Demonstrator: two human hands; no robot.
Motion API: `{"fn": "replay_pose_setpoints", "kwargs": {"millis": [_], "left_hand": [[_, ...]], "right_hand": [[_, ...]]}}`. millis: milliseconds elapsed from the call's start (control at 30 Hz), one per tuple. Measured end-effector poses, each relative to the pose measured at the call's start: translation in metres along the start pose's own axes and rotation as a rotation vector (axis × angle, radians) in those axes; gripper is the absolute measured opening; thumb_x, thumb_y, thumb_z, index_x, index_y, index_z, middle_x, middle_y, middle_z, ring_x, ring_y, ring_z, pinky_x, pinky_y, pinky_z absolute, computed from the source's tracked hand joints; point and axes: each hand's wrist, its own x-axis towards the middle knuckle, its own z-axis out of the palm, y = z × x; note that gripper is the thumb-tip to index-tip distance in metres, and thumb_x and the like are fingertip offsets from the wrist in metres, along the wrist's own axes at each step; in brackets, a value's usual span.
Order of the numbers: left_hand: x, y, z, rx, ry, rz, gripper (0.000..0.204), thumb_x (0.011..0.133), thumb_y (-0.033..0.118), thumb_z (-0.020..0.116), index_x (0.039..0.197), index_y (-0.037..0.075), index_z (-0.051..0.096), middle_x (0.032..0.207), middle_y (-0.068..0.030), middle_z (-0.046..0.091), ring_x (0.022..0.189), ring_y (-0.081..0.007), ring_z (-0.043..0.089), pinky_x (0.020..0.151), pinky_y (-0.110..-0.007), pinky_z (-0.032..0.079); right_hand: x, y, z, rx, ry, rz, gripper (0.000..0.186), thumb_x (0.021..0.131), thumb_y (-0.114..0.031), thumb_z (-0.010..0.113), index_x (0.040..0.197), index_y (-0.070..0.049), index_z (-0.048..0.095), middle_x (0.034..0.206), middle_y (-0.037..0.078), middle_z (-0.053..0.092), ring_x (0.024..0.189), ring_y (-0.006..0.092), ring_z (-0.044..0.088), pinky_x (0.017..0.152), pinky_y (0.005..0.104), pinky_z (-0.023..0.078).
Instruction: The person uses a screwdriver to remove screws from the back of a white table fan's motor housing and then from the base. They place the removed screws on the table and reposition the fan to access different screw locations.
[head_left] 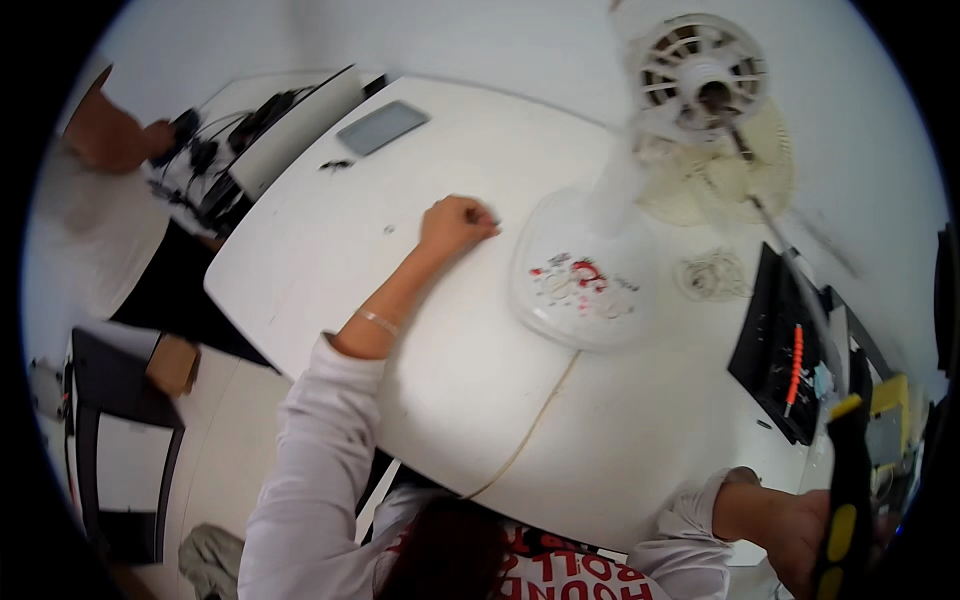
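Observation:
A white desk fan stands at the right of the table, its round base (590, 325) printed with red and dark decorations. Its vented motor housing (680, 60) shows at the top, with pale yellowish fan blades (775, 165) just below it. My left hand (458, 225) rests on the table left of the base, fingers closed on something small and dark. At the lower right, my right hand (795, 540) grips a long screwdriver (850, 490) with a black and yellow handle. Its blurred shaft points up toward the fan blades.
A grey tray (383, 128) and a small black item (337, 165) lie at the far left. A cord (540, 415) runs from the base to the near edge. Right are a coiled wire (712, 275) and a black tool case (770, 350). Another person (100, 200) is left.

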Motion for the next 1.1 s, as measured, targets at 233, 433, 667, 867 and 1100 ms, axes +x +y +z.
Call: {"fn": "replay_pose_setpoints", "kwargs": {"millis": [233,433,667,867,1100], "left_hand": [[0.000,0.006,0.002,-0.052,-0.016,-0.054,0.018,0.063,0.022,0.078,0.072,0.009,0.069,0.065,0.0013,0.064,0.057,-0.0093,0.056,0.055,-0.025,0.044],[-0.001,0.002,0.001,-0.081,-0.002,-0.017,0.018,0.063,0.019,0.078,0.075,0.008,0.070,0.067,0.0015,0.065,0.059,-0.0084,0.057,0.055,-0.024,0.045],[-0.001,0.002,0.000,-0.069,-0.006,-0.011,0.019,0.063,0.019,0.078,0.076,0.008,0.069,0.068,0.0013,0.065,0.062,-0.0092,0.058,0.056,-0.026,0.045],[-0.004,0.010,-0.004,-0.044,-0.007,0.005,0.020,0.063,0.018,0.077,0.076,0.007,0.067,0.067,0.0010,0.065,0.061,-0.0101,0.059,0.056,-0.026,0.045],[-0.007,0.015,-0.007,0.013,0.000,0.042,0.022,0.063,0.019,0.078,0.076,0.006,0.065,0.064,-0.0003,0.063,0.059,-0.0124,0.059,0.055,-0.027,0.045]], "right_hand": [[-0.020,-0.020,-0.017,-0.360,-0.131,0.279,0.038,0.087,-0.047,0.052,0.118,-0.028,0.042,0.106,0.003,0.048,0.092,0.0272,0.050,0.066,0.0274,0.046],[-0.031,-0.011,0.009,-0.053,-0.067,0.375,0.034,0.084,-0.028,0.060,0.116,-0.031,0.049,0.111,0.004,0.052,0.093,0.0302,0.053,0.068,0.0298,0.050],[-0.033,-0.001,0.028,0.026,-0.137,0.362,0.057,0.075,-0.009,0.071,0.122,-0.026,0.044,0.111,0.009,0.048,0.092,0.0299,0.055,0.070,0.0323,0.054],[-0.037,0.004,0.036,-0.031,-0.184,0.355,0.065,0.069,-0.007,0.077,0.120,-0.028,0.044,0.111,0.009,0.043,0.091,0.0270,0.054,0.063,0.0232,0.058],[-0.038,0.002,0.042,0.017,-0.163,0.362,0.059,0.068,-0.008,0.077,0.115,-0.029,0.049,0.110,0.008,0.045,0.093,0.0285,0.054,0.063,0.0243,0.057]]}}
